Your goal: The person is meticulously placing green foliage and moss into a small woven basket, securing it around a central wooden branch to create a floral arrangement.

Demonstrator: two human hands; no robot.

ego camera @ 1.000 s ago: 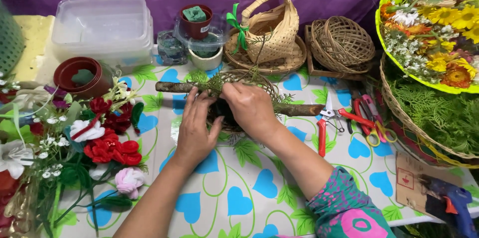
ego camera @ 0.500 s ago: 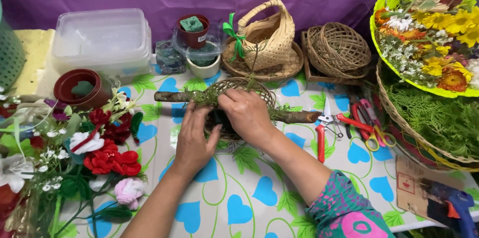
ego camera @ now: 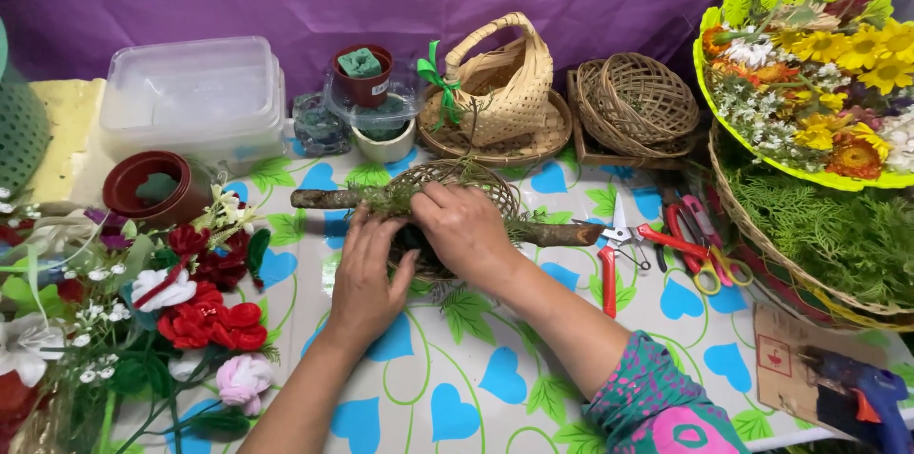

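Notably, both hands, left hand and right hand, pressed greenery into the small wicker basket at frame centre, which risked rolling off its branch.

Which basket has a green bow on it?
The tan handled basket at the back, standing on a flat woven tray, has the green ribbon bow beside its handle. The round woven basket beside it has none.

Your right hand slid from the middle of the small wicker basket toward its right side, over the greenery on the branch. Your left hand crept slightly higher against the basket's front.
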